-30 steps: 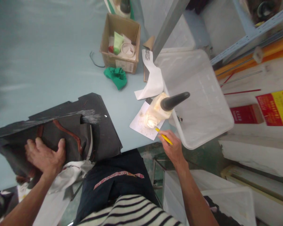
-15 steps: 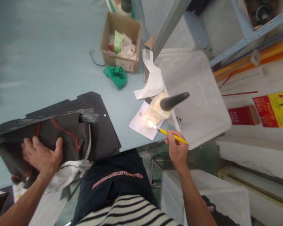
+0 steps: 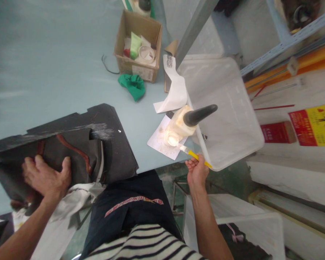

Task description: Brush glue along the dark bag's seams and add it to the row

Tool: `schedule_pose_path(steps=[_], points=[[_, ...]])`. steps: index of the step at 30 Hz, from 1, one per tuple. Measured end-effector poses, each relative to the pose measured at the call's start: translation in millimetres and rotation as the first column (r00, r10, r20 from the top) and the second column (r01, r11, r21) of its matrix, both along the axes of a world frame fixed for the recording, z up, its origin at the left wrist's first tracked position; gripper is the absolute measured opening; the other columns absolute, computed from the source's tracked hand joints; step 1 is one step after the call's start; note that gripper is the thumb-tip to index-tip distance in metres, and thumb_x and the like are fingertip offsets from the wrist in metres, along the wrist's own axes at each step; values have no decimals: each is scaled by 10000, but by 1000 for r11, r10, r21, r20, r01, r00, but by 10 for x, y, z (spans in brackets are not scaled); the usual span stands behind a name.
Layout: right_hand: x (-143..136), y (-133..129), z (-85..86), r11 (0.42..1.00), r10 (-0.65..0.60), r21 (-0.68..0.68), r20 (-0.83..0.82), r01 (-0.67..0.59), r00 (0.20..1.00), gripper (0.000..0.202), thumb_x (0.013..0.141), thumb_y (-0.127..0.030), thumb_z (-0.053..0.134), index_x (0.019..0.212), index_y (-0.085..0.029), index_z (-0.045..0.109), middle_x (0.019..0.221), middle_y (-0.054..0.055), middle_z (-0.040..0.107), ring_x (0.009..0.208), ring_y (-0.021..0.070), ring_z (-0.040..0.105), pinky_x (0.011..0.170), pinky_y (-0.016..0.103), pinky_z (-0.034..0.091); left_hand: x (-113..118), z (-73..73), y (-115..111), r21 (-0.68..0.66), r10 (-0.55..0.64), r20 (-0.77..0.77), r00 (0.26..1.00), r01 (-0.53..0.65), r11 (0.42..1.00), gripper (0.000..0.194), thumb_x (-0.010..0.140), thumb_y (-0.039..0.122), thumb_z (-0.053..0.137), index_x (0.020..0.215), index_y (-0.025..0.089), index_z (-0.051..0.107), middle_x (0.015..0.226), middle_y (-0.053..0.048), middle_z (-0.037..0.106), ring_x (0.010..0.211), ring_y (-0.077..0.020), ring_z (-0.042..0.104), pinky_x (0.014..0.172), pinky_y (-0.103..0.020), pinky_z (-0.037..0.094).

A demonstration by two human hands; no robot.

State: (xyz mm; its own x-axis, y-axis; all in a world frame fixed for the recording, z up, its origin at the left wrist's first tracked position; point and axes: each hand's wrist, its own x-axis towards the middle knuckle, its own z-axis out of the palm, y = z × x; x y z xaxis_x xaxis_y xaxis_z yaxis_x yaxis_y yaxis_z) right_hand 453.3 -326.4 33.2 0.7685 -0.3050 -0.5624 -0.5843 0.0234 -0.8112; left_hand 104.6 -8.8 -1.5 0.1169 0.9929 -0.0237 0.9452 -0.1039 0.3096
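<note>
My left hand (image 3: 46, 177) lies flat with its fingers spread on a dark folded piece with brown strips (image 3: 76, 148), which rests on a black sheet (image 3: 119, 151). In my right hand (image 3: 197, 169) is a yellow-handled brush (image 3: 193, 155), its whitish tip at the mouth of a cream bottle (image 3: 176, 128). A black cone (image 3: 200, 115) sticks out of the bottle. Beneath the bottle is a stained white card (image 3: 158, 141) at the table's edge.
A cardboard box (image 3: 138, 68) holds tubes and a tape roll, with a green cloth (image 3: 132, 86) in front. A white paper strip (image 3: 176, 94) lies near a grey post (image 3: 195, 30). Right of the table stands a translucent bin (image 3: 227, 115).
My right hand has moved slightly left and down, and the brush has drawn back from the bottle's mouth, showing more of its whitish end. My left hand stays on the dark piece.
</note>
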Motion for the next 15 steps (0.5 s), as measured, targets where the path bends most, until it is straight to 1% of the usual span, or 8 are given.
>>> schedule_pose_path(steps=[2,5,7,9,12,15], points=[[-33,102,-28,999,6,38,-34,-5,999,231,1035,-379,662,1040,-148,672,835,-24,646,637,93,600,613,248,569,-8,-10,0,40,0,-4,1000,1,999,1012,810,689,521,1563,21,421,1678,-314,329,1572,-514,271,1250,-696,214],[-5,190,-140,998,-11,63,-100,17,995,255,1028,-388,672,1124,-151,672,965,15,686,741,119,653,657,270,590,-15,-17,2,51,-13,-9,1000,13,999,1005,819,688,515,1561,16,426,1675,-315,336,1571,-513,277,1251,-695,223],[43,163,-205,997,-39,59,-139,47,990,286,1026,-397,672,1180,-156,665,1058,42,697,825,144,681,708,300,610,-17,-16,2,52,-16,-12,1000,16,999,998,826,696,506,1561,26,425,1679,-306,333,1574,-504,276,1253,-694,221],[74,85,-231,996,-62,49,-155,71,986,312,1028,-407,667,1218,-160,658,1119,58,698,886,164,694,753,328,623,-16,-10,0,48,-17,-14,1000,18,999,981,827,696,507,1553,39,435,1678,-297,338,1572,-500,280,1253,-693,223],[55,-22,-207,997,-60,42,-137,67,989,315,1029,-415,663,1214,-160,658,1107,56,698,872,159,691,742,322,620,-8,2,0,49,-22,-19,1000,22,999,954,819,665,525,1538,42,447,1667,-294,354,1562,-507,293,1247,-689,239],[-3,-13,-180,999,-18,45,-92,22,996,293,1034,-421,657,1155,-153,666,1010,31,694,779,132,669,680,286,601,12,24,0,51,-12,-28,1000,13,999,929,808,641,535,1518,48,463,1661,-293,364,1556,-503,304,1243,-680,246]])
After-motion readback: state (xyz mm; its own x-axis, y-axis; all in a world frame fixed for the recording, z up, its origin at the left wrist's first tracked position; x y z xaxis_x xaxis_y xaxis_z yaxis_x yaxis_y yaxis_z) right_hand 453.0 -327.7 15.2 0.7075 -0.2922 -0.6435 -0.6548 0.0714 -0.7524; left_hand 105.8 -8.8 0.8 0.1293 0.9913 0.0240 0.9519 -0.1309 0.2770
